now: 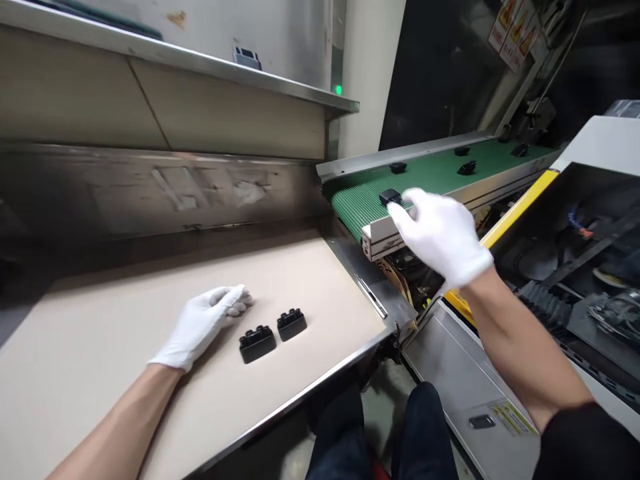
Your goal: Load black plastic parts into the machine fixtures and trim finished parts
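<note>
My left hand (pixel 207 323), in a white glove, rests on the beige work surface with its fingers curled and nothing visible in them. Just right of it, two black plastic parts (pixel 257 344) (pixel 291 325) stand side by side, their round knobs facing up. My right hand (pixel 440 230), also gloved, reaches over the near edge of the green conveyor belt (pixel 425 179). Its thumb and forefinger pinch the right end of another black plastic part (pixel 389 197) at the belt's near end; the fingertips partly hide that end.
Several more black parts (pixel 467 167) lie farther along the belt. A slim metal tool (pixel 371 296) lies at the table's right edge. Above the table runs a metal shelf (pixel 200 61) with a small grey object (pixel 247 58). A yellow-edged machine (pixel 525 207) stands at the right.
</note>
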`<state>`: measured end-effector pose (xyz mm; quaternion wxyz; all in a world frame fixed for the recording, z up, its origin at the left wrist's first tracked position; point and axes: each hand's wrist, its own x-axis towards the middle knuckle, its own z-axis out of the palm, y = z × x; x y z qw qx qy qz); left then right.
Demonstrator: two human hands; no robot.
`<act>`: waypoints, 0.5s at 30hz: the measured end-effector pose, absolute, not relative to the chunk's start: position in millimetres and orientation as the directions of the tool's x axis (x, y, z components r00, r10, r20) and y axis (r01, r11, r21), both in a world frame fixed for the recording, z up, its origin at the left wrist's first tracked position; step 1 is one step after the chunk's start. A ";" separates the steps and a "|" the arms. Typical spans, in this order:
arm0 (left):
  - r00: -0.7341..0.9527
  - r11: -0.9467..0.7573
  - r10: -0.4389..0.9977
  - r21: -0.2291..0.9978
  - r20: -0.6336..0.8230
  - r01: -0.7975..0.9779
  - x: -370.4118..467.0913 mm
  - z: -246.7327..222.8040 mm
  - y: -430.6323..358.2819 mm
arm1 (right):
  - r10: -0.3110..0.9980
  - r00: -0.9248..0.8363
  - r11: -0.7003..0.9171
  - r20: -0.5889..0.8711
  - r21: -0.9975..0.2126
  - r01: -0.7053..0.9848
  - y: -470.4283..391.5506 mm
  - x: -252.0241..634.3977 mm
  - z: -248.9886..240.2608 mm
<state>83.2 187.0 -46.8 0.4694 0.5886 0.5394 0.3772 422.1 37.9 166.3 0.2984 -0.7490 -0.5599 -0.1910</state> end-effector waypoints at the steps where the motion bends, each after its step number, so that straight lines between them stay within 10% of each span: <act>1: 0.166 0.037 0.983 0.973 -0.076 0.228 81.7 -49.6 189.0 | 0.742 0.354 -0.282 0.569 -0.215 0.935 74.2 420.4 183.1; 15: 0.219 -0.043 0.976 0.979 -0.002 0.199 74.5 -64.9 197.4 | 0.958 0.211 -0.243 0.193 0.160 0.957 191.7 469.8 206.3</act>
